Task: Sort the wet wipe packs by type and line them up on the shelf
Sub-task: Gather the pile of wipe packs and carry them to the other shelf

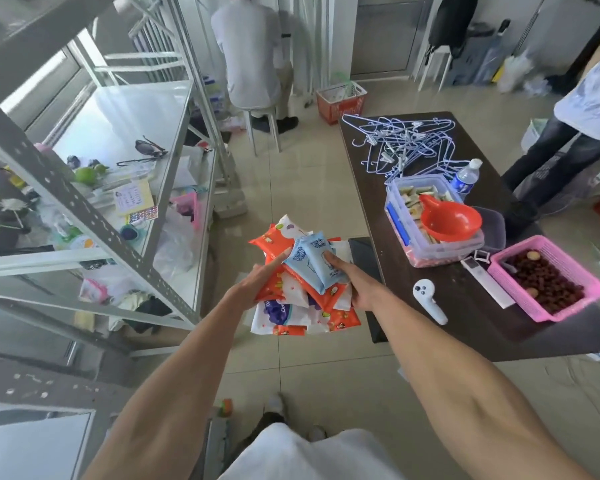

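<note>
The task looks to be at its beginning. All the wet wipe packs (326, 299) that I can see are together in 1 mixed pile. The pile is carried in the air above the tiled floor (291, 188), between the shelf (129, 109) on the left and the dark table (371, 188) on the right. I see no pack lined up on the shelf. So the sorting by type and the lining up are both left to do.

The left hand (257, 285) supports the pile from the side and from under. Its 1 visible finger lies straight along an orange pack (272, 242), and the other fingers are hidden. The right hand (355, 289) has a narrow grip on the pile, with the thumb pressed on top of 2 light blue packs (312, 268) and the fingers hidden below.

The packs are flat, soft, rectangular pouches of glossy plastic film, a little puffy in the middle. At least 3 types show: orange with small cartoon prints, light blue, and white with purple print (278, 311). Such smooth film probably slides easily, so the loose pile may slip apart. The shelf has grey metal uprights with rows of holes and pale, smooth boards.
</note>
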